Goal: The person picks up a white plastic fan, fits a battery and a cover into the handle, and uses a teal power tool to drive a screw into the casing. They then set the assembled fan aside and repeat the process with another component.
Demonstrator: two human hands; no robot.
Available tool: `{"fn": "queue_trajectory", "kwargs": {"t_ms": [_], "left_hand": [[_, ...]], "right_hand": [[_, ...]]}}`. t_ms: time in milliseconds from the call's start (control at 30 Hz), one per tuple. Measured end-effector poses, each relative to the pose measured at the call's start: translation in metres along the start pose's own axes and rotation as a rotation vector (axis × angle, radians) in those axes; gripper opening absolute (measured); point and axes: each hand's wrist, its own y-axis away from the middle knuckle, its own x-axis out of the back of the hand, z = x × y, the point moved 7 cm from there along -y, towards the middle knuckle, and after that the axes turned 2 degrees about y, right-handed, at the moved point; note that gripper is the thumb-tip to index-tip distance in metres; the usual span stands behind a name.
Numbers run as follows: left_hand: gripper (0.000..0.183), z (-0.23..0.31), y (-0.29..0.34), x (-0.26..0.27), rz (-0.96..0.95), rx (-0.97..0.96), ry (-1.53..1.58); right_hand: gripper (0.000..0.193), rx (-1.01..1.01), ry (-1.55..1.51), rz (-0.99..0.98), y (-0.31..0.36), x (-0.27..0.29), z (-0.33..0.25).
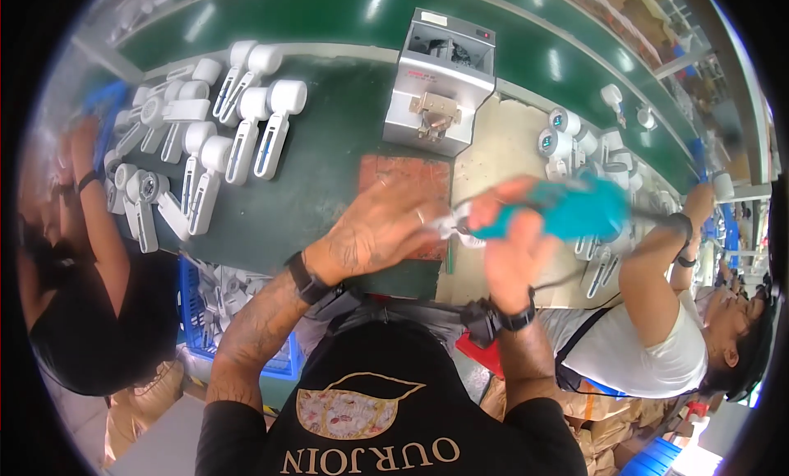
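My right hand (519, 258) is wrapped round a teal electric screwdriver (575, 209), which is smeared by motion. The tool lies nearly level, its tip pointing left toward a small white plastic part (454, 223). Closed fingers of my left hand (378, 229) grip this white part from the other side, and most of it is hidden. Both hands are over a worn reddish-brown mat (394, 170) at the front of the bench. Whether the tip touches the part is too blurred to tell.
A grey screw feeder (436, 90) stands beyond my hands. White round-headed handled devices (275, 131) lie in groups at left, and more (567, 139) at right. A blue crate (193, 303) holds white parts below the bench. People sit close on both sides, one in a white shirt (641, 353).
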Motion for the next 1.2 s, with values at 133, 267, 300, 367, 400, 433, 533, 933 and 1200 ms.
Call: {"fn": "queue_trajectory", "kwargs": {"t_ms": [133,267,300,367,400,433,533,933,1200], "left_hand": [[0.038,-0.008,0.021,0.037,0.189,0.15,0.137],[0.039,-0.104,0.101,0.138,0.728,0.628,0.064],[0.035,-0.119,0.111,0.17,0.721,0.616,-0.121],[0.039,-0.182,0.159,0.225,0.932,0.666,0.055],[0.041,-0.197,0.169,0.246,0.949,0.737,-0.173],[0.043,-0.203,0.181,0.271,0.961,0.804,-0.418],[0.041,-0.177,0.148,0.266,0.848,0.677,-0.763],[0.051,-0.016,0.024,0.034,-0.02,0.154,-0.338],[0.032,-0.012,0.036,0.031,0.03,0.141,-0.243]], "right_hand": [[0.062,0.231,-0.024,0.15,0.016,0.024,-0.065],[0.071,0.205,0.232,0.224,0.037,0.053,-0.062],[0.071,0.207,0.228,0.226,0.042,0.059,-0.057],[0.074,0.144,0.327,0.208,0.05,0.067,-0.043],[0.076,0.09,0.225,0.217,0.054,0.073,-0.039],[0.076,0.09,0.212,0.212,0.055,0.071,-0.039],[0.076,0.076,0.214,0.209,0.055,0.068,-0.04],[0.074,0.009,0.216,0.155,0.06,0.051,-0.034],[0.074,0.031,0.21,0.143,0.06,0.051,-0.035]]}}
